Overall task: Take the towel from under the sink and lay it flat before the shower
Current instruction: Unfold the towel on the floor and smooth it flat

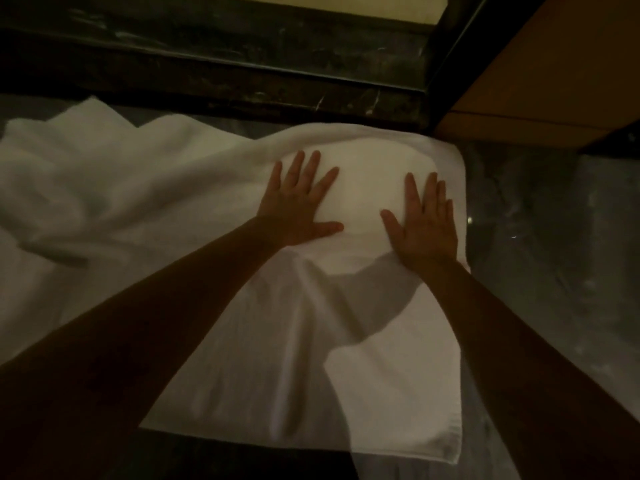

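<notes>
A white towel (pixel 363 358) lies on the dark floor in front of the black marble shower step (pixel 242 81). Its right part is spread smooth, with a square far-right corner near the step. Its left part (pixel 86 174) is bunched in folds and wrinkles. My left hand (pixel 299 202) rests palm down on the towel with fingers spread. My right hand (pixel 424 220) also presses flat on the towel, close to its right edge. Neither hand grips the cloth.
Grey glossy marble floor (pixel 554 254) runs along the towel's right side. A wooden cabinet or panel (pixel 554 71) stands at the upper right, beside a dark door frame (pixel 450 46). Behind the step shows a pale shower floor (pixel 381 5).
</notes>
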